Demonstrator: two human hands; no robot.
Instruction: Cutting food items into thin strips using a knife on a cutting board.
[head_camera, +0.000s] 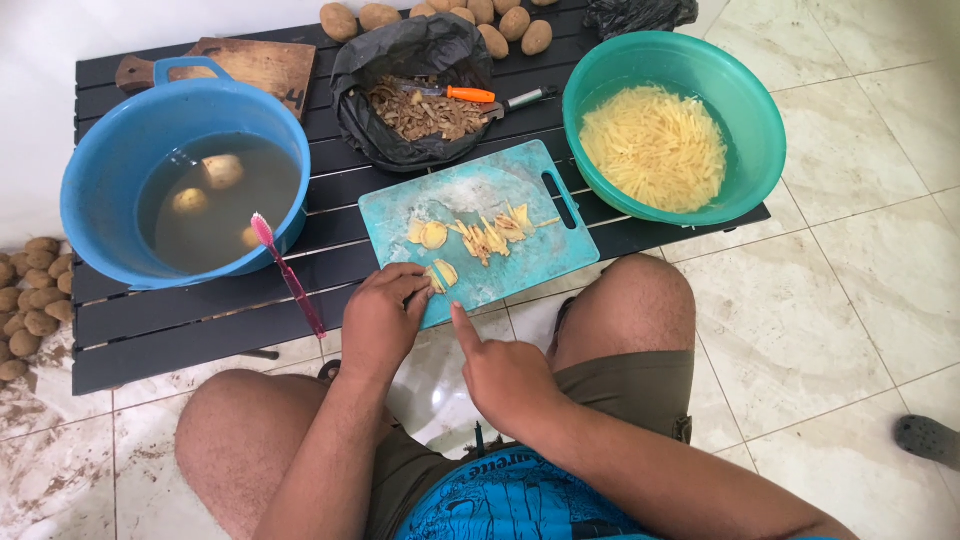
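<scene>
Pale floor tiles (860, 250) are seen around a low black slatted table (180, 330), before which a seated person's bare knees are spread. At the table's near edge a turquoise cutting board (480, 195) is laid, its near corner overhanging the slats. On the board, potato slices (432, 235) and a scatter of cut potato strips (490, 238) are noted near the middle, with a stack of potato slices (443, 275) at the near edge. The left hand (383, 322) is placed at that near edge, fingers curled down and pressed onto the stack; whether the stack is pinched or only steadied cannot be told. The right hand (505, 375) is held just off the board's near corner, forefinger extended toward it, remaining fingers folded in; a thin dark object is glimpsed below the fist, so whether something is gripped cannot be told. Left of the board, a blue tub (100, 170) of cloudy water is recorded with peeled potatoes (222, 170) in it, and a pink toothbrush (287, 272) is leaned on its rim. Right of the board, a green basin (750, 110) of potato strips in water is recorded. Behind the board, a black bag (400, 50) of peelings holds an orange-handled knife (460, 94). Unpeeled potatoes (500, 25) are lined at the far edge, beside a wooden board (265, 62).
</scene>
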